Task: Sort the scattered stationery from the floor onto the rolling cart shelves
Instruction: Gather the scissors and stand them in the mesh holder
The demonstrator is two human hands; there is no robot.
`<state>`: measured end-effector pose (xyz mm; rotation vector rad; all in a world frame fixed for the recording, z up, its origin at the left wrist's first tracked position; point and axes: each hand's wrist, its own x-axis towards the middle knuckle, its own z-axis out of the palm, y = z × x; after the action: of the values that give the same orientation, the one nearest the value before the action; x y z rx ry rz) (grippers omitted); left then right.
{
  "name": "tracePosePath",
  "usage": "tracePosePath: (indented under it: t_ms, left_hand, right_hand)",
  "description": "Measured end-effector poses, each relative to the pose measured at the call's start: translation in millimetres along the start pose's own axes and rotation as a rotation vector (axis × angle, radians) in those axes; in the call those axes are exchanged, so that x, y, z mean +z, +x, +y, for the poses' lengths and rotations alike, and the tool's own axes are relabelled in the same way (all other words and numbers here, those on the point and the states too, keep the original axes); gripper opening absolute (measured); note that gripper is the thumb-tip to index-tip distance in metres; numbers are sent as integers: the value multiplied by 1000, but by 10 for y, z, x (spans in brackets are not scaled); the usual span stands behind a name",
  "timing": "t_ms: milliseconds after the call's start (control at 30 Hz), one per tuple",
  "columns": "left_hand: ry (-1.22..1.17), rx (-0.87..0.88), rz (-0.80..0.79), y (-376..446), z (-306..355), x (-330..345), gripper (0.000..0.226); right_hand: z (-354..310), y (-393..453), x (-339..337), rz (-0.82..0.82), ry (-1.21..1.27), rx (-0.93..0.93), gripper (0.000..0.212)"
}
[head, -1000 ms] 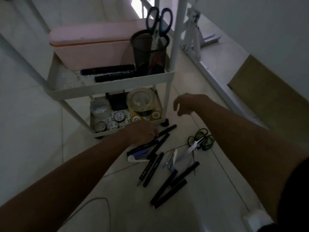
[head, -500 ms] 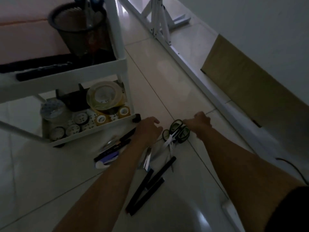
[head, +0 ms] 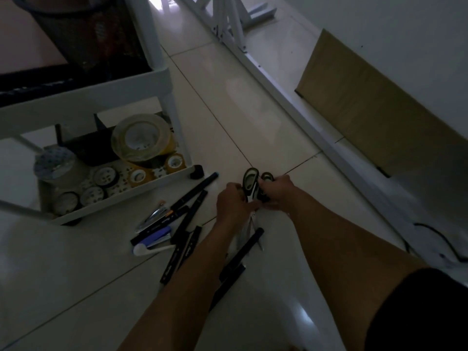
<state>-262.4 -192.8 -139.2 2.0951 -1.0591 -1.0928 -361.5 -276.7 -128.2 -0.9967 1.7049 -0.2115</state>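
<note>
Green-handled scissors lie on the tiled floor right of the white rolling cart. My left hand and my right hand both grip them at the handles, fingers curled round. The blades run back between my forearms. Several black markers and a blue-and-white stapler are scattered on the floor to the left. More black markers lie under my left forearm, partly hidden.
The cart's bottom shelf holds several tape rolls, the biggest a clear one. A black mesh pen cup stands on the upper shelf. A white frame, cardboard and a black cable line the right wall.
The view swung down and right. Both hands moved right, from the markers and from the air, onto the scissors and now grip the handles.
</note>
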Motion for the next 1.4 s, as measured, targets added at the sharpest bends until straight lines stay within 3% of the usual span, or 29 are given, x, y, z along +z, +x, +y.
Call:
tracePosePath:
  t_ms: [167, 400, 667, 833, 1000, 1200, 1333, 1400]
  left_hand:
    - [-135, -23, 11, 35, -64, -59, 26]
    - [-382, -166, -27, 88, -29, -125, 33]
    - [-566, -236, -65, 8, 86, -208, 28]
    - [-619, -178, -28, -11, 158, -268, 20]
    - [-644, -144, 2, -50, 202, -364, 17]
    - [-654, -101, 1, -176, 283, -488, 21]
    - [-628, -24, 69, -273, 342, -632, 24]
    - [-624, 26, 96, -365, 384, -730, 24]
  right_hand:
    - [-94, -67, 14, 24, 172, -31, 50]
    - [-87, -223, 15, -40, 34, -170, 58]
    - [-89, -325, -57, -56, 95, -122, 48]
    - [-103, -434, -69, 17, 168, -122, 30]
    - [-166, -485, -138, 57, 207, -131, 25]
    - [-334, -653, -247, 42, 83, -194, 17]
    - [-475, -759, -304, 60, 20, -219, 31]
    - [-526, -859, -318, 39, 33, -221, 26]
